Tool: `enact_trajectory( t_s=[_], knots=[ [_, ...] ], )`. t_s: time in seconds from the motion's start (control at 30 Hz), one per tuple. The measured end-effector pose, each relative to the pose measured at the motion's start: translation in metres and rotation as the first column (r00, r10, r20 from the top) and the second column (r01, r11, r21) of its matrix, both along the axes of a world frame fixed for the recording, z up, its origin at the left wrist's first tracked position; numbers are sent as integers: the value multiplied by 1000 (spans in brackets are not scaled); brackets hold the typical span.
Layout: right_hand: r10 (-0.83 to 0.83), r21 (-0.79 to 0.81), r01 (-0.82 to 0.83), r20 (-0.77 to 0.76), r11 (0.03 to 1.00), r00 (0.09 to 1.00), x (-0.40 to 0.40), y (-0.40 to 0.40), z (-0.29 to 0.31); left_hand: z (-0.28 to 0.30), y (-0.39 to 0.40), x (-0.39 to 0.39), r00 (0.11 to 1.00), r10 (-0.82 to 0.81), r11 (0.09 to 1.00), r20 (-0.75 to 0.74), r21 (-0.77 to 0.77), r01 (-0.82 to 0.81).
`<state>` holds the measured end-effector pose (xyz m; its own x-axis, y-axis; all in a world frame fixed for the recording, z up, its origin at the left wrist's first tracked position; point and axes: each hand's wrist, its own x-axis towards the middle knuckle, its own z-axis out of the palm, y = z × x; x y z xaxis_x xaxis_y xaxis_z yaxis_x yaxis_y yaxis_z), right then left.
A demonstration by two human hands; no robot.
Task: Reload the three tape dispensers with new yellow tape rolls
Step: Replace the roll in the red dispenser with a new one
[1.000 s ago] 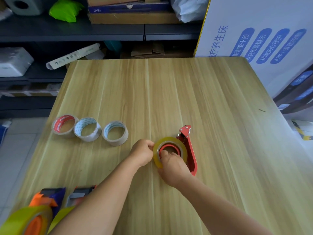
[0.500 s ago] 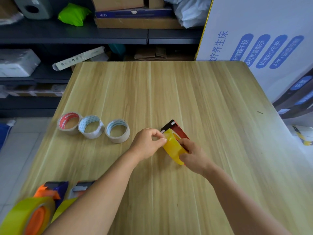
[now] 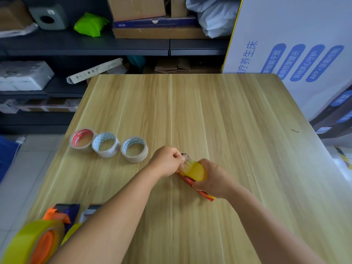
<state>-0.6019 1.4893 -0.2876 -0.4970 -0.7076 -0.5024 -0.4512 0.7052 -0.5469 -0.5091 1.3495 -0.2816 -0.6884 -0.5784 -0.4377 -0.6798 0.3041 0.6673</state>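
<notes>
A red tape dispenser (image 3: 206, 195) lies tipped on its edge at the table's centre with a yellow tape roll (image 3: 195, 171) mounted on it. My right hand (image 3: 213, 178) grips the dispenser and roll from the right. Just left of it, my left hand (image 3: 167, 161) pinches the clear loose end of the tape at the dispenser's front. At the near left corner stand an orange and blue dispenser (image 3: 59, 214) carrying a yellow roll (image 3: 30, 242), and a second dispenser (image 3: 89, 211), mostly hidden behind my left forearm.
Three used tape rolls sit in a row at the left: a red-cored one (image 3: 82, 140), a white one (image 3: 105, 144) and a pale blue one (image 3: 134, 149). Dark shelves with boxes (image 3: 160, 33) stand behind the wooden table (image 3: 228, 115). A white printed board (image 3: 297, 54) stands at the right.
The dispenser lay flat a second ago; both hands have turned it onto its edge. My left hand now pulls the tape end forward from the roll. The camera moved slightly.
</notes>
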Motion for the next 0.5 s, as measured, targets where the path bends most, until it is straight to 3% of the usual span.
enact_trajectory(
  t_s=[0.13, 0.5],
  knots=[
    [44, -30, -42, 42, 999, 998, -8, 4, -1, -10, -14, 3, 990, 141, 989, 23, -37, -140],
    [66, -149, -41, 168, 988, 984, -22, 9, 10, -8, -41, 0, 938, 345, 915, 37, 208, -345]
  ],
)
